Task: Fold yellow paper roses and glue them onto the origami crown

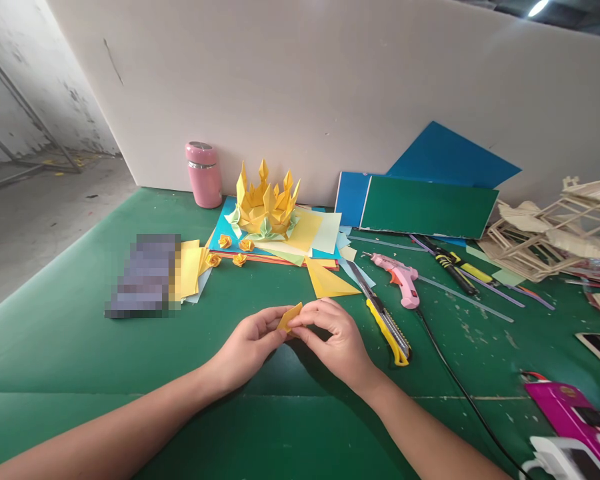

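A small folded piece of yellow paper (290, 318) is pinched between my two hands, low over the green table. My left hand (254, 343) grips its left side with thumb and fingers. On the other side, the closed fingertips of my right hand (336, 339) press on the paper. Beyond the hands stands a yellow folded-paper crown (267, 210) with pale green paper leaves around its base. Several small yellow paper roses (247, 245) lie in front of it. A loose yellow paper sheet (330, 279) rests just past my right hand.
Right of my hands lie a yellow utility knife (387, 330) and a pink glue gun (397, 275) with its black cord. A pink bottle (204, 177) stands at the back left. Wooden stick models (540, 233) and a magenta box (565, 413) occupy the right side.
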Demonstrator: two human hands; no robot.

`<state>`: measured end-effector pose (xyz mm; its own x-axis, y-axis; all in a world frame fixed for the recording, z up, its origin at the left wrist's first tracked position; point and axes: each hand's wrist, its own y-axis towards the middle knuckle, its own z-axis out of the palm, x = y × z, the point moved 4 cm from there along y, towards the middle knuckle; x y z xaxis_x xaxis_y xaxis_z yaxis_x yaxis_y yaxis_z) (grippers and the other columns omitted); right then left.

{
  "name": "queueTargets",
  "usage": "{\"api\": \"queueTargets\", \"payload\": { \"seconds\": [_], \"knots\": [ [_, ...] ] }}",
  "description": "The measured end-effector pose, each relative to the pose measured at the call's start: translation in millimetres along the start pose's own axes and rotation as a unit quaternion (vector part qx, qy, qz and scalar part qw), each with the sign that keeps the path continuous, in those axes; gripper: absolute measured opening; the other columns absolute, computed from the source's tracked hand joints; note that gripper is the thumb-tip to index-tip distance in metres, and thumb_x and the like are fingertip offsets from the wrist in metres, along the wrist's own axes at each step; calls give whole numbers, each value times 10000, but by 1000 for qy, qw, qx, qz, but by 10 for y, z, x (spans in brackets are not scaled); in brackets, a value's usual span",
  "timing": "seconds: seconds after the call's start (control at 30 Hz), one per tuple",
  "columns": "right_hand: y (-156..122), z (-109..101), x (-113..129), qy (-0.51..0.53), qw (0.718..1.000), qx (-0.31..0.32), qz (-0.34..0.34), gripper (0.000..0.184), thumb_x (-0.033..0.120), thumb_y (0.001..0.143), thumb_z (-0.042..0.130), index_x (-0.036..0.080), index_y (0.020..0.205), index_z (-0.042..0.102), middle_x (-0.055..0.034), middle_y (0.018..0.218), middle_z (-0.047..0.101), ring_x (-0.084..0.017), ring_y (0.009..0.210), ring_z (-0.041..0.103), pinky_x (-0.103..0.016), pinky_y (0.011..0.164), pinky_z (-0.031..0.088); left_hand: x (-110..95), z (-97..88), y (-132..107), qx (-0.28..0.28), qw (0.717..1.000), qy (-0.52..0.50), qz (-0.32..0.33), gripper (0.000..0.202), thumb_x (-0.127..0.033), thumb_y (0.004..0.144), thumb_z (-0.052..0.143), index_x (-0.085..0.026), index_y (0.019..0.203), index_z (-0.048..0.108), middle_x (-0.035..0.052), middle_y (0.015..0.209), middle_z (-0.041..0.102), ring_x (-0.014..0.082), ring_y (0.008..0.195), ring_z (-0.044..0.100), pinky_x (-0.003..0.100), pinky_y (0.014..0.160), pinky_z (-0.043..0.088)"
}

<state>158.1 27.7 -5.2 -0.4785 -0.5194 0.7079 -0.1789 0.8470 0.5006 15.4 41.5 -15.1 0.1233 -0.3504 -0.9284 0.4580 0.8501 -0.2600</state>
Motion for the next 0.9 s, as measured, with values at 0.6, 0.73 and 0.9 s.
{"api": "queueTargets", "payload": {
  "seconds": [0.6,0.73,0.9],
  "knots": [
    [-21,24,6,-37,999,10,-17,165,161,886,508,243,797,620,-30,778,651,-178,752,582,-303,678,474,4,23,44,-4,999,-35,-9,345,-429,660,740,-163,879,734,68,960,746,237,951,667,327,897,503],
    [-20,25,12,-37,999,14,-20,160,136,874,524,234,792,618,-28,780,651,-173,762,579,-292,683,475,9,26,48,-7,1000,-27,-7,326,-417,678,726,-163,881,732,59,944,751,226,925,674,317,885,511],
    [-15,14,28,-44,999,19,-25,166,130,871,528,237,787,623,-28,770,645,-176,761,578,-297,676,479,34,18,60,-8,1000,-18,-1,293,-399,716,700,-172,899,732,43,930,754,208,907,678,293,867,519]
  ]
}}
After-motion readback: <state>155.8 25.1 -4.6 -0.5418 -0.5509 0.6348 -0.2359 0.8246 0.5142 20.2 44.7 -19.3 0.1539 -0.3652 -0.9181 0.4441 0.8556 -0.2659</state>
